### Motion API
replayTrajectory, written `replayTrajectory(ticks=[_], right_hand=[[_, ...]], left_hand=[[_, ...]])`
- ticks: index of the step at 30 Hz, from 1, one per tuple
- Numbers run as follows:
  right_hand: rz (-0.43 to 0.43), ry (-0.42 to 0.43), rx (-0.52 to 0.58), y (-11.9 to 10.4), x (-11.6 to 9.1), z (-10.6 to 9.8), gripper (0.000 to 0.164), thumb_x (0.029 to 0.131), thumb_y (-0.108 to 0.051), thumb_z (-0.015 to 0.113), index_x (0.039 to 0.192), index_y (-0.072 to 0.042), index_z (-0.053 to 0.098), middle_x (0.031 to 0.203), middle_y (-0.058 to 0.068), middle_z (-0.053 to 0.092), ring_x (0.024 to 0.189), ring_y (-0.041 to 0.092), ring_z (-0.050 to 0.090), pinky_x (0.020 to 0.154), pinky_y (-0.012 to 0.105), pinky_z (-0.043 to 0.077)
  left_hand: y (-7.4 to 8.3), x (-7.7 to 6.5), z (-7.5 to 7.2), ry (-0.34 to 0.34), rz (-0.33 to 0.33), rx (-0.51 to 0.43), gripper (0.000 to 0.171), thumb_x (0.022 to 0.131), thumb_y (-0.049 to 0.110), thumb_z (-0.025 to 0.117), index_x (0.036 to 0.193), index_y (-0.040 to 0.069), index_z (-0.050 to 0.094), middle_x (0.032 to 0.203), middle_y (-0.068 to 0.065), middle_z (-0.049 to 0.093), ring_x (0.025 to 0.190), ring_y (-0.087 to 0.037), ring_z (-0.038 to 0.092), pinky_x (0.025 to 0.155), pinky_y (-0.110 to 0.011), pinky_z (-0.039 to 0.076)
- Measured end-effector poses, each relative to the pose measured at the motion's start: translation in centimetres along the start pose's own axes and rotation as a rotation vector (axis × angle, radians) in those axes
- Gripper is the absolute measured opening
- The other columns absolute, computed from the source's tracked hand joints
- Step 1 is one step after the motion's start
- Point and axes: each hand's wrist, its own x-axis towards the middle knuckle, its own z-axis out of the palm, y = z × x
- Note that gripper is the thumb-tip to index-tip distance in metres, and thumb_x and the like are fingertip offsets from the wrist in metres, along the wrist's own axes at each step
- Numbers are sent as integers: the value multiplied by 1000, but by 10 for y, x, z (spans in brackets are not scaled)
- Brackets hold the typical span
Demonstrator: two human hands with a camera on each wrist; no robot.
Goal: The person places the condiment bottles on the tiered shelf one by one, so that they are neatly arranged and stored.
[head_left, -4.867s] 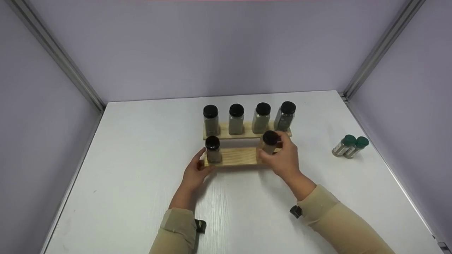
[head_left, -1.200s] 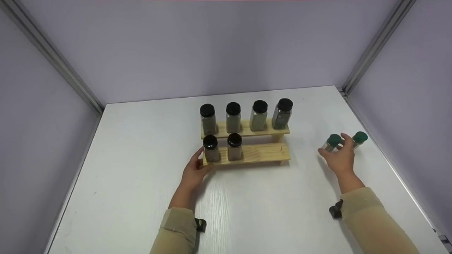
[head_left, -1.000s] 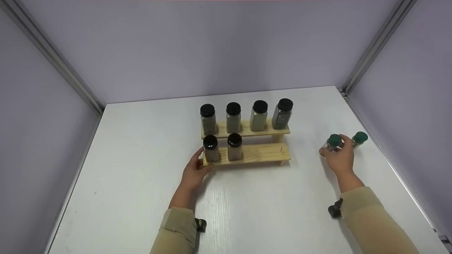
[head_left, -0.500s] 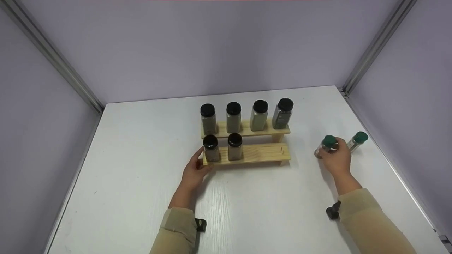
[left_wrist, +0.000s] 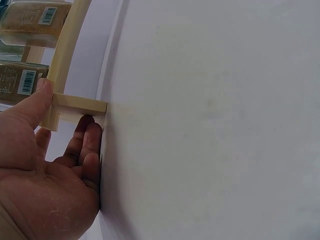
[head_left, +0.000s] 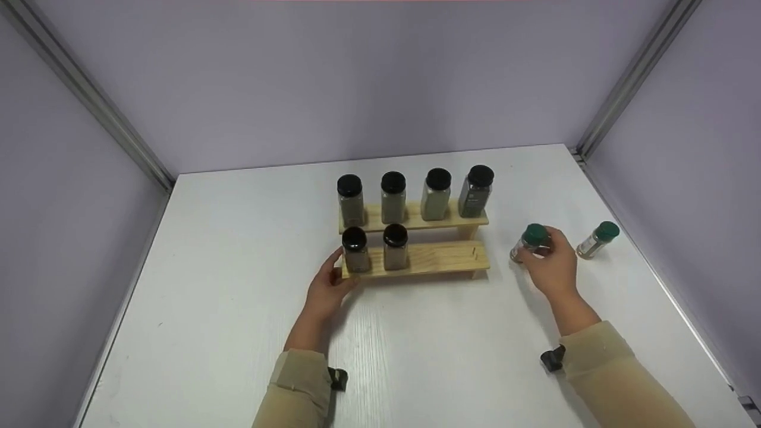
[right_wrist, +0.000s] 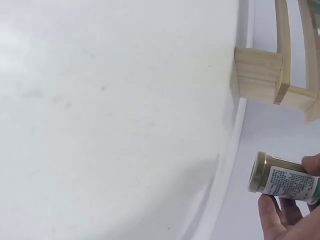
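Observation:
My right hand [head_left: 554, 270] grips a spice jar with a green cap [head_left: 535, 234], to the right of the two-tier wooden rack [head_left: 443, 257]. In the right wrist view the labelled spice jar [right_wrist: 286, 179] is held off the table, its base toward the rack. My left hand [head_left: 324, 295] holds the left end of the lower tier. The left wrist view has the thumb [left_wrist: 31, 104] on the shelf edge and the fingers beside the leg. Two black-capped jars [head_left: 395, 249] stand on the lower tier's left half, and several more [head_left: 436, 196] line the upper tier.
Another green-capped jar [head_left: 598, 239] stands on the white table [head_left: 238, 249] near its right edge. Grey walls [head_left: 380, 83] enclose the table at the back and both sides.
A black-capped jar went onto the lower tier beside the first. My right hand then took one green-capped jar and moved it left, away from the other. My left hand has stayed put.

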Motion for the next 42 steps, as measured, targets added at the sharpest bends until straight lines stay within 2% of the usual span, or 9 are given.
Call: replayTrajectory(ticks=[3,8,12,17,24,35,42], right_hand=[[-60,16,2,-10,-4,6,50,94,-2,75,140,1,55,127,18,67,116,32,65,103,40,52],[-157,9,22,-28,-11,17,47,92,0,77,135,0,59,120,14,69,108,27,67,88,20,53],[-204,-5,37,-41,-15,24,46,91,0,79,133,-2,61,116,13,71,104,28,68,79,14,53],[-245,-26,75,-52,-17,34,47,89,3,81,132,-2,62,116,14,72,102,28,69,78,17,55],[-240,-113,163,-68,-23,55,50,88,3,83,132,-2,62,118,15,72,104,27,68,80,25,58],[-240,-207,129,-84,-30,90,49,89,-5,85,134,-6,65,115,10,74,106,27,68,90,49,53],[-221,-240,146,-85,-30,102,48,88,-4,85,133,-8,68,112,8,72,106,26,68,90,46,56]], left_hand=[[0,0,0,4,-8,5,73,97,6,75,162,7,42,92,-5,56,80,-15,47,69,-26,42],[1,-1,0,6,-20,23,74,97,8,76,163,8,41,107,-13,67,90,-18,56,75,-27,47],[1,-1,0,-2,-18,20,74,98,8,75,163,8,40,115,-19,68,96,-21,62,79,-30,50],[1,-1,0,-4,-17,6,74,98,8,75,163,8,40,115,-19,69,97,-22,64,78,-30,51],[1,-1,0,-12,-24,-2,75,98,7,75,164,9,39,114,-18,68,96,-20,64,78,-30,51],[0,0,-1,-11,-19,-15,75,98,7,75,164,8,40,114,-18,69,95,-20,63,79,-29,51],[7,-5,0,-8,-6,-11,74,98,6,75,163,3,38,114,-19,68,94,-20,60,78,-29,49]])
